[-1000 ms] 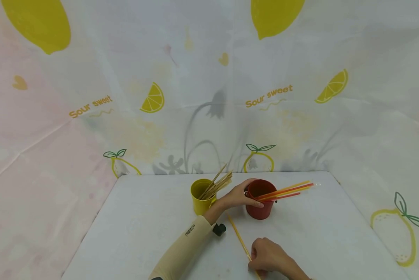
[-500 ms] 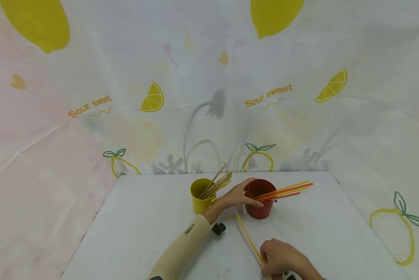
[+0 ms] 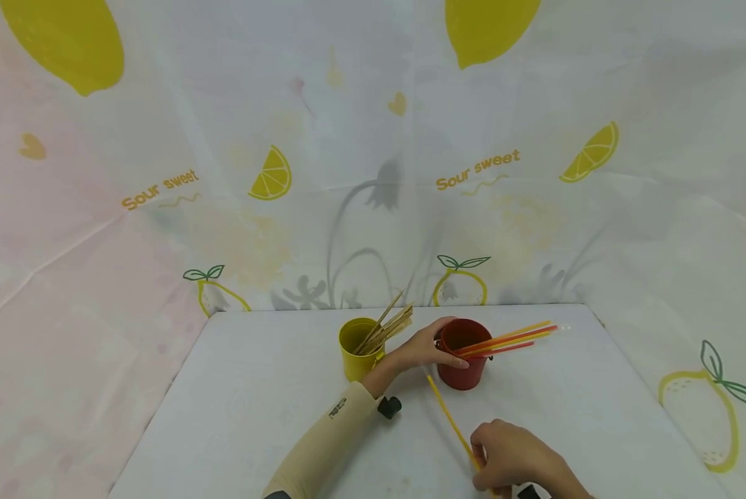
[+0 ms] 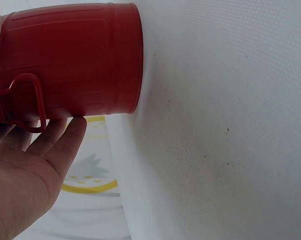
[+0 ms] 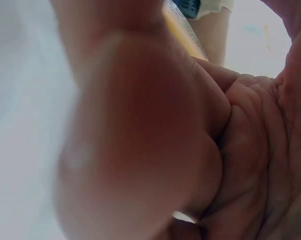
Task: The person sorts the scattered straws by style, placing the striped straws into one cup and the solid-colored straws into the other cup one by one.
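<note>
In the head view my left hand [image 3: 429, 346] grips a small red metal bucket [image 3: 461, 374] from its left side, thumb across the front near the rim. The left wrist view shows its fingers round the bucket's wall [image 4: 75, 60], by the wire handle. Red, orange and yellow straws [image 3: 512, 339] lean out of the bucket to the right. At the front, my right hand [image 3: 512, 454] pinches a thin yellow straw [image 3: 450, 416] in what looks like a clear wrapper, slanting up-left towards the bucket. Curled fingers hide most of it in the right wrist view.
Left of the red bucket stands a yellow bucket [image 3: 354, 360] holding several wooden sticks [image 3: 388, 331]. My left forearm in a beige sleeve [image 3: 323, 447] crosses before it. Behind the white table [image 3: 248, 402] hangs a lemon-print cloth [image 3: 348, 229].
My right hand has moved a little to the right, carrying the yellow straw, whose far end has shifted right towards the red bucket. The left hand and both buckets have stayed in place.
</note>
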Demonstrator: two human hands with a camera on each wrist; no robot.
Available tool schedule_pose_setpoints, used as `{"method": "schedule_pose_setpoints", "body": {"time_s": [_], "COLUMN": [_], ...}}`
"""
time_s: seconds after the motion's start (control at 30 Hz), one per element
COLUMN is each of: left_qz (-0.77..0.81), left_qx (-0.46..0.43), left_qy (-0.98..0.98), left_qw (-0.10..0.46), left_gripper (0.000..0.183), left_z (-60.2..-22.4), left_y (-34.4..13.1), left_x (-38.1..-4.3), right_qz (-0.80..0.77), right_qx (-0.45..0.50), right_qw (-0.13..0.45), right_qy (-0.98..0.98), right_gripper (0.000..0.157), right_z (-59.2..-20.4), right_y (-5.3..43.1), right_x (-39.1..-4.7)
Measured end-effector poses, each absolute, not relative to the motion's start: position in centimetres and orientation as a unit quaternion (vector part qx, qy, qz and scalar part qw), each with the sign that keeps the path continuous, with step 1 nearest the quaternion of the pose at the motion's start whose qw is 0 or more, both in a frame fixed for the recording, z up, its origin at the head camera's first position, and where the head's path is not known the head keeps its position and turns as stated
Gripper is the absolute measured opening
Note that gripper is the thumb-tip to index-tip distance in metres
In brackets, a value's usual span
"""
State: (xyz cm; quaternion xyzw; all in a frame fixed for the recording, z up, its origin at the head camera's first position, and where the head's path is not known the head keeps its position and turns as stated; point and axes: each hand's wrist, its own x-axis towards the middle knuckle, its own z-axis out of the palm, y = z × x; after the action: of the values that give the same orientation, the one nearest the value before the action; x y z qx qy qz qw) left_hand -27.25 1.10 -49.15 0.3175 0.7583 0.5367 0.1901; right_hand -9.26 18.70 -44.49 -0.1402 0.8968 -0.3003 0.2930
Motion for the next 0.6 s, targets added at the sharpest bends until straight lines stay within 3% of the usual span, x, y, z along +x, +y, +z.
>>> {"method": "schedule_pose_setpoints", "body": {"time_s": [0.23, 0.6], "left_qz": [0.534, 0.523], "left_qx": [0.316, 0.315], "left_qy": [0.762, 0.771], "left_qw": [0.187, 0.18], "left_gripper": [0.074, 0.072], "left_z": [-49.0, -49.5], "left_y": [1.1, 1.2], "left_x": [-27.2, -27.4], "right_qz": [-0.316, -0.338], "right_qx": [-0.151, -0.146], "right_qw": [0.262, 0.163], "right_qy": [0.899, 0.915], "right_gripper": [0.014, 0.017], "right_z": [-42.9, -40.4], "right_y": [19.6, 20.8], "right_x": [-9.6, -10.7]}}
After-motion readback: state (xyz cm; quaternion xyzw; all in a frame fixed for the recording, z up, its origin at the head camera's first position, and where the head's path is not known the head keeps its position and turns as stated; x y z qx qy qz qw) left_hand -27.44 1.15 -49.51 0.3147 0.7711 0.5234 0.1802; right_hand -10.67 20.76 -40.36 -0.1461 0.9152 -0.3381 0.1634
